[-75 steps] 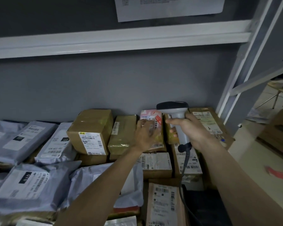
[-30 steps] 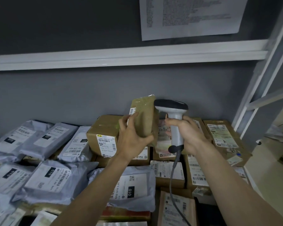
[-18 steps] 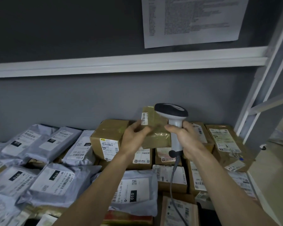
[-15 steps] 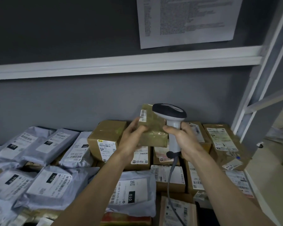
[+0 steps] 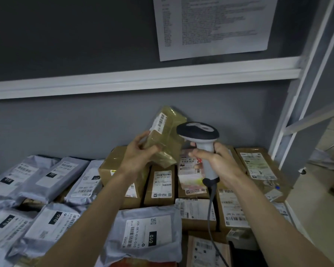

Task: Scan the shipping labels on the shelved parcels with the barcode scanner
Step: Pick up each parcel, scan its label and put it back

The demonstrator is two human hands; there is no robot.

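I am gripping a taped parcel (image 5: 165,137) in my left hand (image 5: 138,157), right hand (image 5: 216,160) clasping the scanner (image 5: 198,132); turning its barcode label (image 5: 160,121) squarely toward the scanner head should help.

The lifted parcel (image 5: 165,137) is olive-brown under glossy clear tape, with a white label (image 5: 160,121) striped by black barcode lines. Just right of that parcel, the barcode scanner (image 5: 201,143) has a dark grey head with a pale patch and a light grey handle. Below the parcel lie tan cardboard boxes (image 5: 160,184), and to their left grey-lilac mailer bags (image 5: 145,232) with white labels and black "010" blocks.
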